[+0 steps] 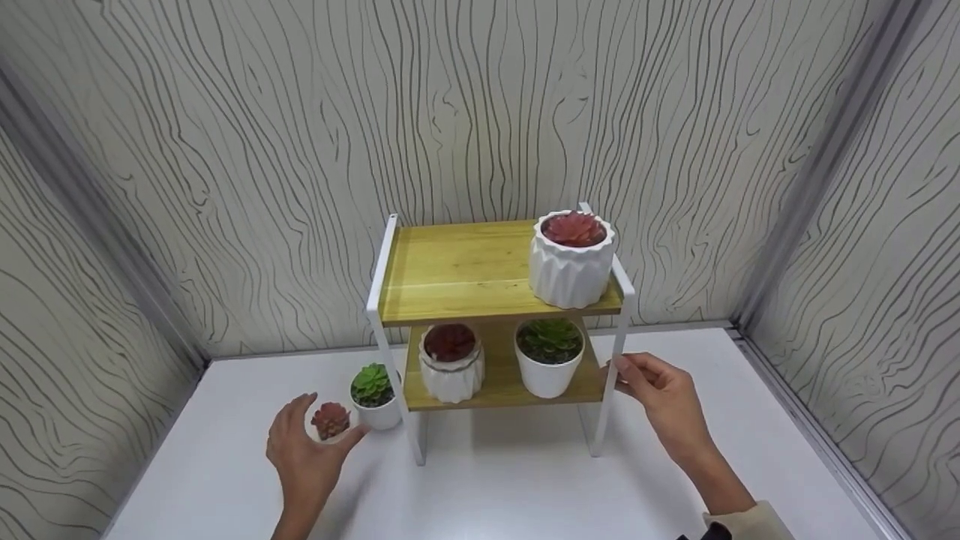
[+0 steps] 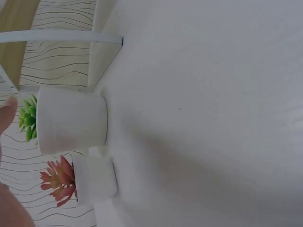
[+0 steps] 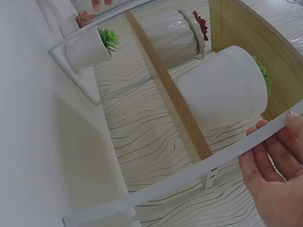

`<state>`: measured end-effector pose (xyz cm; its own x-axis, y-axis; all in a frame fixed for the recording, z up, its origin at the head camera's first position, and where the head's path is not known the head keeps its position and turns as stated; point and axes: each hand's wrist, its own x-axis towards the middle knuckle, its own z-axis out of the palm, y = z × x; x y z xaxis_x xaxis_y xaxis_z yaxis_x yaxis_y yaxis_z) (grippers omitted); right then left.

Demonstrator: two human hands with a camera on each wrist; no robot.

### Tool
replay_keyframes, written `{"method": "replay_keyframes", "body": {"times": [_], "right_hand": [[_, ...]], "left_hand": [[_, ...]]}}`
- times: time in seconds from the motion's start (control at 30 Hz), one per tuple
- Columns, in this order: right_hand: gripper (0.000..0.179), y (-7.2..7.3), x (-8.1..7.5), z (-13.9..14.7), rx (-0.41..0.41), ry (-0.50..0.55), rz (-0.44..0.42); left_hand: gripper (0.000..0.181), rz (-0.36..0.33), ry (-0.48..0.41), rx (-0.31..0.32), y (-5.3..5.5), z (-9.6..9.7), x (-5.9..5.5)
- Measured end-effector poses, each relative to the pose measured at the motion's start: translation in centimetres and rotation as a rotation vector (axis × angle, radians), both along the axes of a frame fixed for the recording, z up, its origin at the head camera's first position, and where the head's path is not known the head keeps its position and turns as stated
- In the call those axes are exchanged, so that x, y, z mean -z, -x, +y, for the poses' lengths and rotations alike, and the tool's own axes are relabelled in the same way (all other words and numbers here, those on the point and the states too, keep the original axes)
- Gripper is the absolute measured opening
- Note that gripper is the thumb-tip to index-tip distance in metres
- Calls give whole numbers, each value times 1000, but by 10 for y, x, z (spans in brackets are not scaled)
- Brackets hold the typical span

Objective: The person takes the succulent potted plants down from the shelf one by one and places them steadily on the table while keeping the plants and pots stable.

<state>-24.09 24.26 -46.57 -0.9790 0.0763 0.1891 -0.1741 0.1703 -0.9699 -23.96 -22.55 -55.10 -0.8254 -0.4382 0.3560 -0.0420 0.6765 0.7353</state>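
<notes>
Loosely curved left fingers cupping small pot

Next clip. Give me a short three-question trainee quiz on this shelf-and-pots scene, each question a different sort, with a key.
1. True or false: the left hand cups the small red succulent pot on the table.
2. How many pots stand on the lower shelf board? A) one B) two C) three
3. Fill in: the right hand has its grip on the rack's white ____.

Key: 1 true; 2 B; 3 frame leg.
</notes>
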Motion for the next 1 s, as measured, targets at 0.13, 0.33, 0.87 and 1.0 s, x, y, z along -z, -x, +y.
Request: {"method": "replay_keyframes", "body": {"times": [0.13,0.33,0.87,1.0], "right_hand": [[28,0,1,0,3,-23,7],[29,0,1,0,3,-42,7],[27,-4,-4,1,25,-57,-4],[31,-7,-8,2,48,-109,-10]], "left_hand": [[88,40,-4,48,-3,9,-11],[80,92,-58,117,-7,20,-24],[64,-31,-197,221,-14,39,-43],[59,-28,-192,249,-15,42,-46]]}}
